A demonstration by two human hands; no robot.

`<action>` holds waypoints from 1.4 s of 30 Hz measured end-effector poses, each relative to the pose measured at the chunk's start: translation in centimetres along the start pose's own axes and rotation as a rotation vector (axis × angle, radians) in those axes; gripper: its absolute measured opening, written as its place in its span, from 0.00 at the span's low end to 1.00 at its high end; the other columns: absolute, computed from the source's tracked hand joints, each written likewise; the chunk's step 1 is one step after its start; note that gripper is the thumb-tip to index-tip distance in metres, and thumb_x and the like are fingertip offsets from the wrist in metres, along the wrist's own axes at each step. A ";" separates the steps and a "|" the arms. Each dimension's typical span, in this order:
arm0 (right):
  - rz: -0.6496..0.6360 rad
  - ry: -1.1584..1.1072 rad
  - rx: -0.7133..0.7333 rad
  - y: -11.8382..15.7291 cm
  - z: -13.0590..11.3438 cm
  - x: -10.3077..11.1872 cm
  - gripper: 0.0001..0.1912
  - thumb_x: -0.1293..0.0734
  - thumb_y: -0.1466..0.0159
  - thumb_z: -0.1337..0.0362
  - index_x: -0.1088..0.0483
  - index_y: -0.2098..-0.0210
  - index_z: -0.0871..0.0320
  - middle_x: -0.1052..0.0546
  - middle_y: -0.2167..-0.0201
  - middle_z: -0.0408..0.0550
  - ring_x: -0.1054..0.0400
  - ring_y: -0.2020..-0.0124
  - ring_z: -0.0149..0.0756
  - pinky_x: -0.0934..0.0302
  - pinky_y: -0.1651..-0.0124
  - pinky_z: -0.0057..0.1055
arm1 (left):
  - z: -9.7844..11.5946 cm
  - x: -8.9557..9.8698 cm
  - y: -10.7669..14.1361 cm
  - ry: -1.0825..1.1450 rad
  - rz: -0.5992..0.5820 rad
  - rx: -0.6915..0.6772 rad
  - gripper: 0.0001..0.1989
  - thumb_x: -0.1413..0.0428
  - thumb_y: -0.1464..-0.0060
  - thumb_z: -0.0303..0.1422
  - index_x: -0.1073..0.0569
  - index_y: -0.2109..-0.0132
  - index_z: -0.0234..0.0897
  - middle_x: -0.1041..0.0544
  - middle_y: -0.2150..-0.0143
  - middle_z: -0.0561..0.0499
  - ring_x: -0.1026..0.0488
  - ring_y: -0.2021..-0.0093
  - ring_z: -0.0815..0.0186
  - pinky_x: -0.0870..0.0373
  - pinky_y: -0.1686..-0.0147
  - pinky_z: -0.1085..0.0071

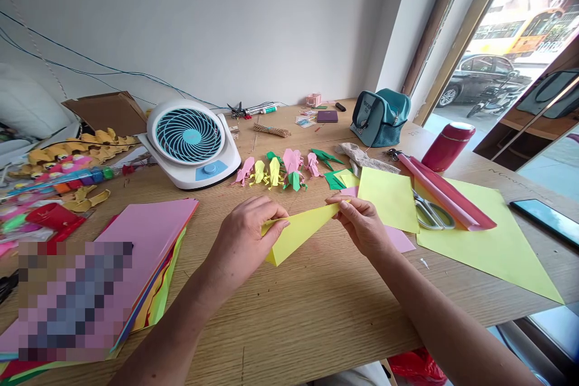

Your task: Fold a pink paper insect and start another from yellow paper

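Note:
A folded yellow sheet of paper [301, 230], roughly triangular, is held up between my two hands above the wooden table. My left hand [246, 232] pinches its wide left end between thumb and fingers. At the pointed right end, my right hand [362, 223] grips the tip the same way. Just beyond stands a row of folded paper figures in pink [292, 161], yellow [274, 172] and green [294, 181]. Flat yellow paper [389, 196] lies right of my right hand, with scissors [432, 211] at its edge.
A white fan [190, 136] stands back left, behind a stack of coloured paper [145, 223]. To the right are a red thermos [450, 146], rolled pink paper [447, 193], a larger yellow sheet [493, 253] and a phone [547, 220]. A teal bag [382, 117] sits near the wall.

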State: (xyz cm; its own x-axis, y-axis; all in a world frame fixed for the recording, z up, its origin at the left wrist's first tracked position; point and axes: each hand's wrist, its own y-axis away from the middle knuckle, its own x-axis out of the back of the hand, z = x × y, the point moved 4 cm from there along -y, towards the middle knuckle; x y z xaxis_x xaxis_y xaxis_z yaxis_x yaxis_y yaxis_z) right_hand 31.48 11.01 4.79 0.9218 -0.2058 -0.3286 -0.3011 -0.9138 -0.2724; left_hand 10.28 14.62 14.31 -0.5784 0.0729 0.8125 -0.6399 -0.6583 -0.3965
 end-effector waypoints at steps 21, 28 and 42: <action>-0.001 0.034 0.013 0.1 -0.1 -0.1 0.11 0.28 0.42 0.51 0.17 0.65 0.49 0.23 0.67 0.47 0.37 0.65 0.34 0.40 0.62 0.31 | -0.1 0.3 0.0 0.001 -0.008 0.003 0.06 0.45 0.42 0.27 0.26 0.67 0.39 0.24 0.66 0.53 0.28 0.62 0.66 0.37 0.64 0.71; 0.022 0.079 0.005 0.1 -0.5 -0.2 0.14 0.27 0.44 0.48 0.17 0.69 0.51 0.22 0.66 0.50 0.36 0.64 0.38 0.39 0.63 0.33 | -0.2 0.3 -0.1 -0.003 -0.015 -0.012 0.06 0.45 0.42 0.26 0.27 0.67 0.38 0.24 0.66 0.53 0.27 0.62 0.66 0.37 0.64 0.71; 0.016 0.078 0.014 0.1 -0.5 -0.3 0.14 0.27 0.44 0.48 0.17 0.67 0.50 0.25 0.70 0.48 0.39 0.68 0.35 0.41 0.64 0.33 | -0.3 0.2 -0.1 -0.016 -0.022 -0.013 0.07 0.46 0.42 0.26 0.27 0.67 0.38 0.23 0.65 0.52 0.27 0.61 0.66 0.36 0.62 0.71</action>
State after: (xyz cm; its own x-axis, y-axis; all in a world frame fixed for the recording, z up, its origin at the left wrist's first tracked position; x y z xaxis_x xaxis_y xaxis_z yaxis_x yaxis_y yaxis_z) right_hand 31.31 10.81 5.31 0.9330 -0.2469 -0.2620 -0.3184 -0.9055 -0.2806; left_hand 10.08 14.97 14.43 -0.5559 0.0751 0.8279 -0.6588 -0.6471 -0.3837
